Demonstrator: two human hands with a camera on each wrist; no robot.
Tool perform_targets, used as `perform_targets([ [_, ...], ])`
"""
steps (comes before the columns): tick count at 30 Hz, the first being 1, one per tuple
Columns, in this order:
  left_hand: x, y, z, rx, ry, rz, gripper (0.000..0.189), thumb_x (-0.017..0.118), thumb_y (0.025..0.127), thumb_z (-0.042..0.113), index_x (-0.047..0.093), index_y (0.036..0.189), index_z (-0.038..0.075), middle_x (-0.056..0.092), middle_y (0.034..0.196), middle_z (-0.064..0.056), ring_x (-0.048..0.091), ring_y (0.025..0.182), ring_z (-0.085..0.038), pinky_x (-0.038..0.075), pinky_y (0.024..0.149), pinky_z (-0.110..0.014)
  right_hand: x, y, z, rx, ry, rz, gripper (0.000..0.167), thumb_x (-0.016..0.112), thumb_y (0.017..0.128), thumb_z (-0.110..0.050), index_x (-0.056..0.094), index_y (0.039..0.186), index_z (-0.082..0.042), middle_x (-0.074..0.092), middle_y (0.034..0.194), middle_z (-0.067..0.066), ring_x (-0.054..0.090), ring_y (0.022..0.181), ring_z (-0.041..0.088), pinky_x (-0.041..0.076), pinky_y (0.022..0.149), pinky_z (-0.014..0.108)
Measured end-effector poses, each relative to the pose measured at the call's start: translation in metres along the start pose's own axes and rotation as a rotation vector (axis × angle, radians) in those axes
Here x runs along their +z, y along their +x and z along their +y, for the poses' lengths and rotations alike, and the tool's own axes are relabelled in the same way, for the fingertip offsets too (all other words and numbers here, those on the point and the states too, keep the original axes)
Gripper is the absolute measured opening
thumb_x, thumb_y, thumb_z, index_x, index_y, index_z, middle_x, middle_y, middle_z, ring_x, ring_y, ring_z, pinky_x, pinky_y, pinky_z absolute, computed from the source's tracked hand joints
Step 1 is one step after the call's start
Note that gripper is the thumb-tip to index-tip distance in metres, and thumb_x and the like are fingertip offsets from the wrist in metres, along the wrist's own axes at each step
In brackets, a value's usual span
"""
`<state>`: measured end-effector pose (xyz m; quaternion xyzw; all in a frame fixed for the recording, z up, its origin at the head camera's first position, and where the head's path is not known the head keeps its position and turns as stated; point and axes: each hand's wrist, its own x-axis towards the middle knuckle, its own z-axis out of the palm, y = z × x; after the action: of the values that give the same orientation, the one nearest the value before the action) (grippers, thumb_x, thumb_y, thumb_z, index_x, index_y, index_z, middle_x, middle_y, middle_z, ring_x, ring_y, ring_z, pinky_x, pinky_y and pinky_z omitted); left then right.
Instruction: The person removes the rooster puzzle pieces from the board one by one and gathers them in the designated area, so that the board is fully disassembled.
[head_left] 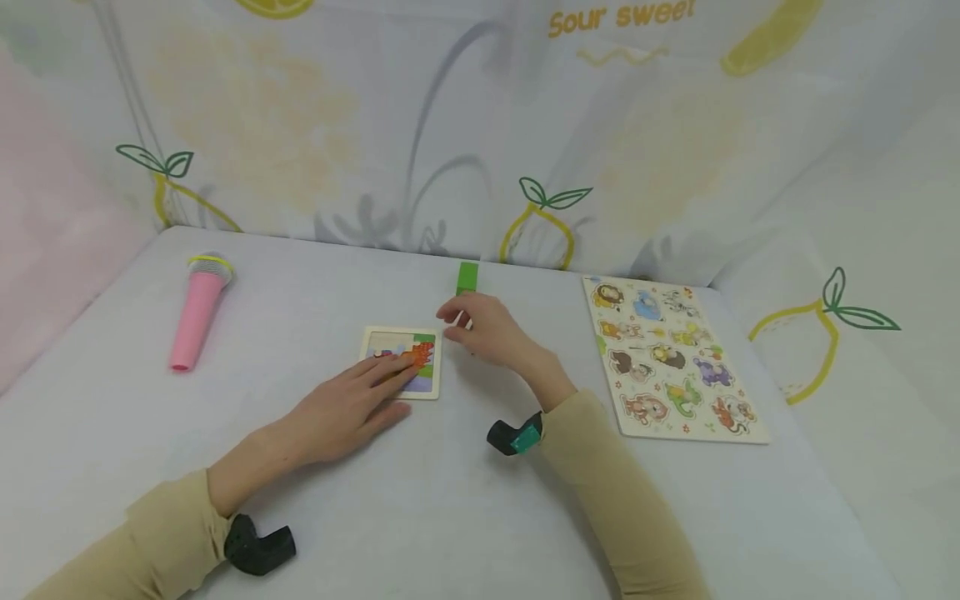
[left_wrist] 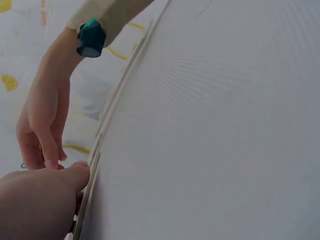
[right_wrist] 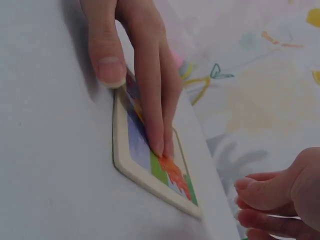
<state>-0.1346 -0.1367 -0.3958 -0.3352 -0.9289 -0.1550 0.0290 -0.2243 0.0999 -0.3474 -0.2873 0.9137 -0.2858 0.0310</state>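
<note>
A small framed picture puzzle [head_left: 437,371] lies flat on the white table, with orange, green and purple parts of its picture showing. Straight fingers of my left hand [head_left: 341,417] rest across the picture and cover its lower left. In the right wrist view, two of those fingertips touch the board beside the orange shape [right_wrist: 175,176], and the thumb [right_wrist: 111,70] is at the frame's edge. My right hand [head_left: 491,329] hovers just right of the frame, its fingers loosely bent with nothing between them. A green block [head_left: 467,275] lies right behind that hand, which partly hides it.
A pink toy microphone [head_left: 197,321] lies at the back left. On the right is a large board with animal pictures [head_left: 701,429]. A white cloth with lemon drawings [head_left: 300,167] hangs behind the table's back edge.
</note>
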Motion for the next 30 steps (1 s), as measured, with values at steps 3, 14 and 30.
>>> perform_targets([
  [3,0.002,0.001,-0.001,0.012,-0.004,-0.001,0.056,0.054,0.103,0.04,0.047,0.15,0.009,0.045,0.154,-0.009,0.039,0.144,-0.035,0.034,0.116,-0.052,0.011,0.008,-0.005,-0.004,-0.016,-0.008,0.022,0.067,0.094,-0.006,0.069,0.116,-0.001,0.068,0.106,0.01,0.063,0.094,0.021,0.051,0.082,0.028],
  [14,0.0,-0.001,-0.001,-0.003,-0.022,-0.015,0.057,0.051,0.104,0.039,0.042,0.153,0.011,0.041,0.157,-0.007,0.037,0.145,-0.035,0.032,0.117,-0.052,0.032,0.01,-0.008,0.018,-0.081,-0.054,0.026,0.067,0.093,-0.004,0.071,0.118,-0.002,0.064,0.109,0.011,0.062,0.097,0.024,0.05,0.085,0.033],
  [30,0.0,0.0,0.002,-0.023,-0.04,-0.025,0.06,0.053,0.103,0.041,0.041,0.154,0.011,0.042,0.156,-0.009,0.037,0.145,-0.035,0.03,0.118,-0.052,0.037,0.008,-0.01,-0.015,-0.138,-0.076,0.024,0.066,0.096,-0.008,0.072,0.119,-0.003,0.06,0.112,0.01,0.055,0.11,0.026,0.047,0.096,0.036],
])
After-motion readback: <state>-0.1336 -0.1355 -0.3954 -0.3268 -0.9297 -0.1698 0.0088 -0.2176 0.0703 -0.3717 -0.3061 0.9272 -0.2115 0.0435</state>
